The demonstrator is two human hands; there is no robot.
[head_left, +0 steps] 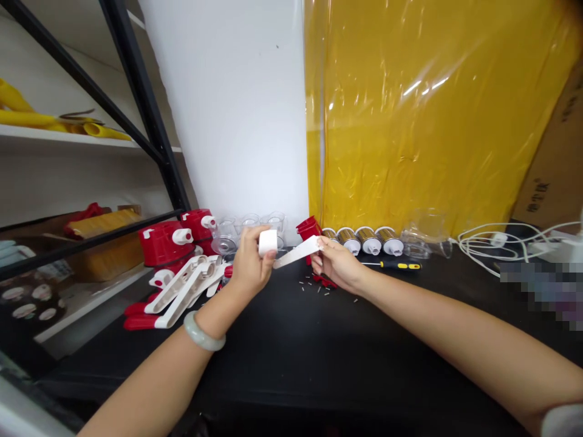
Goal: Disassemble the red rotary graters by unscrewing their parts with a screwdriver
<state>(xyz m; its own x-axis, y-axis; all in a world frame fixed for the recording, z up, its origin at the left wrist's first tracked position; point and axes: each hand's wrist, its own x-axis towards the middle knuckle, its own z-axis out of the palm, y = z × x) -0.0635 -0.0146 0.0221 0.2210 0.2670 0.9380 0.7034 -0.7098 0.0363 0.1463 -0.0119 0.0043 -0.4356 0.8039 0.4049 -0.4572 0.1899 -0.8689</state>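
My left hand (253, 262) is closed around a small white blocky piece (268, 241), thumb and fingers on its sides. A flat, long white piece (297, 251) slants between the hands; my right hand (336, 261) pinches its upper right end. Its lower left end sits close to my left thumb, and I cannot tell whether the two white pieces are joined. Just behind my right hand stands a red plastic housing (308, 227), with a small red part (324, 280) lying under the fingers. Small metal pins (319, 290) are scattered on the black table (310, 352).
White handles with red grips (177, 303) and red housings (164, 243) lie at left, near clear plastic cups (225, 235). Several grater drums (368, 240), a screwdriver (401, 265), clear parts (426, 233) and white cables (478, 243) line the back right. A black-framed shelf (150, 121) borders the left.
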